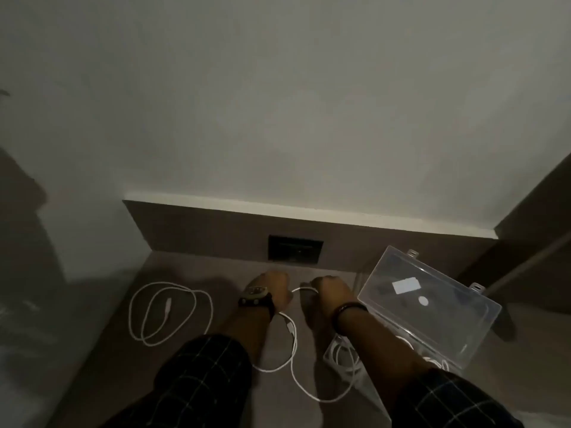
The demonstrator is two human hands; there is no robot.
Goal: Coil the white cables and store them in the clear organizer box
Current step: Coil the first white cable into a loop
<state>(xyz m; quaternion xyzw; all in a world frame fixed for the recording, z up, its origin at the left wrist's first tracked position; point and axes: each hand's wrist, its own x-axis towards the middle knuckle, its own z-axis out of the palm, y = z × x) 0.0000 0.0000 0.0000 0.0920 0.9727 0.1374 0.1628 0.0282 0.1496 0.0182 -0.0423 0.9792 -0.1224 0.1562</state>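
My left hand (pixel 275 288) and my right hand (pixel 332 291) are both closed on one white cable (pixel 292 359), a short stretch of it taut between the fists. The rest of that cable hangs down and loops over the brown desk toward me. A second white cable (pixel 171 313) lies loosely coiled on the desk to the left, its plug inside the loop. The clear organizer box (pixel 432 304) stands open at the right, its lid tilted up. White coiled cable (pixel 343 356) lies in the box's base, partly hidden by my right forearm.
The brown desk (pixel 191 267) ends at a low back panel with a dark recessed socket plate (pixel 295 252). A pale wall rises behind. A dark ledge or furniture edge (pixel 531 242) runs along the right side. The scene is dim.
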